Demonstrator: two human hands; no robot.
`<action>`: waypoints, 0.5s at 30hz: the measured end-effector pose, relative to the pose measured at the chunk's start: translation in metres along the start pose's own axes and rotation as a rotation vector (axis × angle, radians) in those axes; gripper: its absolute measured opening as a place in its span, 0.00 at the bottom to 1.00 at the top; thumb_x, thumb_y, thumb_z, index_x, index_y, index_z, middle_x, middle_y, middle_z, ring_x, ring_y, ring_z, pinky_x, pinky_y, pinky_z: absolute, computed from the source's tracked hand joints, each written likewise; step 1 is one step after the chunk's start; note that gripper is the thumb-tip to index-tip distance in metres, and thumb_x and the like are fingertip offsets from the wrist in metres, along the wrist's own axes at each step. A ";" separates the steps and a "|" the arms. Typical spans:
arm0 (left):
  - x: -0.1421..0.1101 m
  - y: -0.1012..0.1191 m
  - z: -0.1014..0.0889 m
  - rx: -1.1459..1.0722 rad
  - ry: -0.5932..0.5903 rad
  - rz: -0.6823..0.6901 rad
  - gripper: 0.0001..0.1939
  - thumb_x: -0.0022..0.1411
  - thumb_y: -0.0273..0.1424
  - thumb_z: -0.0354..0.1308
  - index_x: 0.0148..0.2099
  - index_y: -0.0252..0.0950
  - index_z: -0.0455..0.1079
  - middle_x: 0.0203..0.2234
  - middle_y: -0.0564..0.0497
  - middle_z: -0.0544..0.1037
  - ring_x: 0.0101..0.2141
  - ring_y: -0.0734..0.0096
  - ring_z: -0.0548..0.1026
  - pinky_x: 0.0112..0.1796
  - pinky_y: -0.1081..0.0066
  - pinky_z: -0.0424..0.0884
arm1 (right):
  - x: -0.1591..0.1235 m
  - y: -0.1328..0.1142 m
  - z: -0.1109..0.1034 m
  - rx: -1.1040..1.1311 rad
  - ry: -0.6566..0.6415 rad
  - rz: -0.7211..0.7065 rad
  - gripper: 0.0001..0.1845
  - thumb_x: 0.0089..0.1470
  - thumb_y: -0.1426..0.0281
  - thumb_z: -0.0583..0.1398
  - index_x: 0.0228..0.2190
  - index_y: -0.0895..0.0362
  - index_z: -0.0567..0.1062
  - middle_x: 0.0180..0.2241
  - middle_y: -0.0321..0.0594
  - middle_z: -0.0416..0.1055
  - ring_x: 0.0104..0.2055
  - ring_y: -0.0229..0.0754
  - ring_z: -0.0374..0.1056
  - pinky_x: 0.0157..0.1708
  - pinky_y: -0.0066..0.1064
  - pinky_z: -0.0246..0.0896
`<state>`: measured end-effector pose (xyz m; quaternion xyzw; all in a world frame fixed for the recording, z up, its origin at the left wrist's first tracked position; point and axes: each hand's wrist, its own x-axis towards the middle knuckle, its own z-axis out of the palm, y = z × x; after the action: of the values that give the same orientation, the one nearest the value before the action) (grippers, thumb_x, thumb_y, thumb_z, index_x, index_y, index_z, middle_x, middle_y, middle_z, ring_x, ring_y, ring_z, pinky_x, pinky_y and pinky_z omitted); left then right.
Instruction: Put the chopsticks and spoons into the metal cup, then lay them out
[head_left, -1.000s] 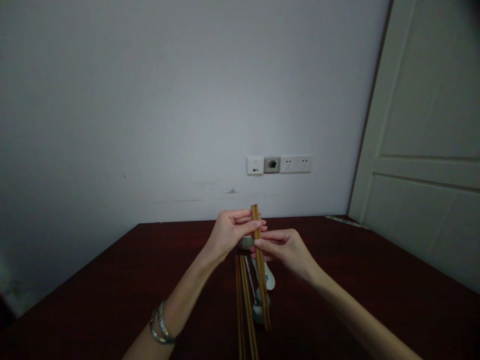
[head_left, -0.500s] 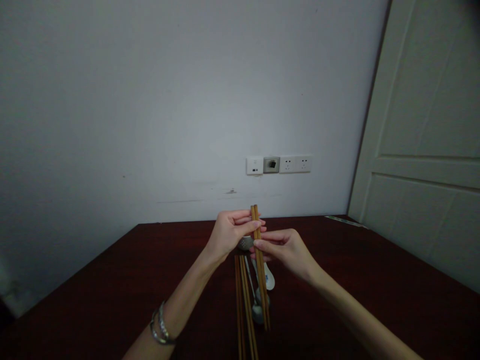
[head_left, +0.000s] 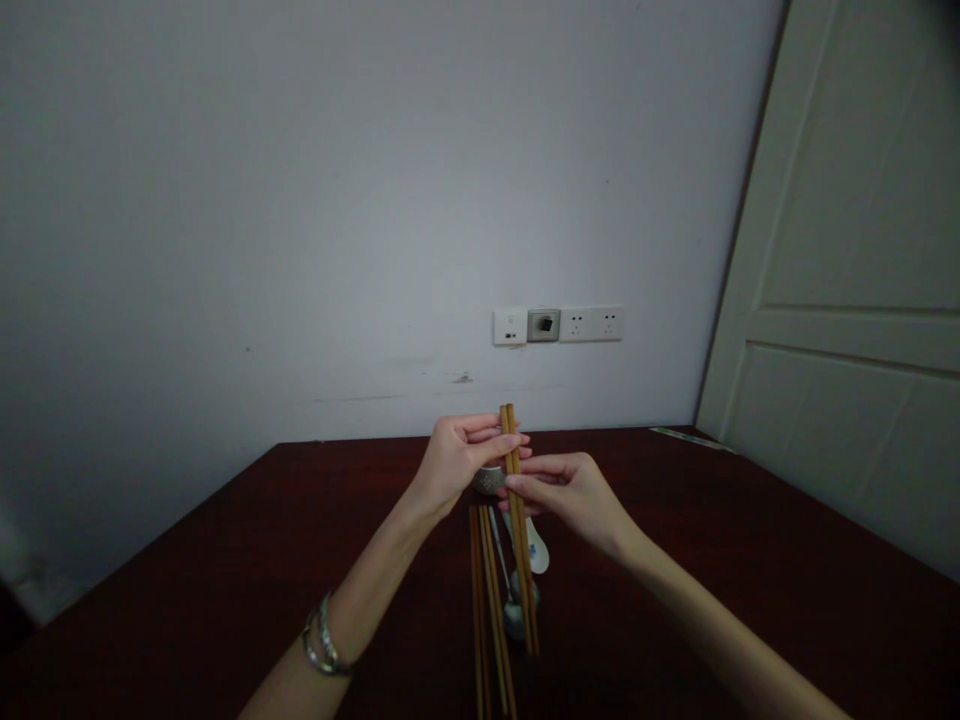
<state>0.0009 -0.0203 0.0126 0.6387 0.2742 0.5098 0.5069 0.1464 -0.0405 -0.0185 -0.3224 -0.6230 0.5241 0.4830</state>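
Observation:
A pair of light wooden chopsticks (head_left: 520,560) is held upright side by side, slightly tilted, above the table. My left hand (head_left: 466,455) pinches them near the top ends, thumb in front. Just below, my right hand (head_left: 559,490) grips the same pair between thumb and fingers. Several other chopsticks (head_left: 491,610), some darker and some lighter, lie on the table to the left of the held pair. Metal spoons (head_left: 514,620) and a white ceramic spoon (head_left: 538,550) with a blue mark lie behind the pair, partly covered. A patterned bowl (head_left: 489,480) sits behind my hands, mostly hidden.
The dark red table (head_left: 337,530) reaches back to a pale wall (head_left: 337,200) with sockets and switches (head_left: 559,325). A pale panelled door (head_left: 847,300) stands at the right. A thin flat strip (head_left: 691,439) lies at the far right table edge.
Both hands keep their hold on the chopsticks in nearly the same place. The whole view has shifted by only a few pixels.

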 end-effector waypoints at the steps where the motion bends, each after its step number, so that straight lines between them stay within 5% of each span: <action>1: 0.000 0.000 0.000 -0.001 0.002 0.002 0.14 0.47 0.31 0.62 0.36 0.27 0.72 0.32 0.40 0.77 0.31 0.64 0.76 0.31 0.69 0.73 | 0.000 0.000 0.000 -0.010 0.000 -0.001 0.18 0.38 0.61 0.63 0.29 0.63 0.76 0.28 0.46 0.75 0.30 0.43 0.72 0.29 0.32 0.67; 15: 0.003 -0.003 -0.001 0.012 0.016 -0.004 0.15 0.46 0.31 0.62 0.37 0.28 0.72 0.31 0.41 0.77 0.31 0.64 0.76 0.33 0.67 0.73 | 0.003 0.007 -0.004 -0.014 -0.037 -0.031 0.15 0.38 0.64 0.64 0.28 0.63 0.76 0.27 0.44 0.74 0.31 0.42 0.71 0.35 0.35 0.66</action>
<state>0.0017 -0.0168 0.0108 0.6370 0.2826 0.5123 0.5019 0.1483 -0.0351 -0.0242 -0.3064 -0.6403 0.5182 0.4771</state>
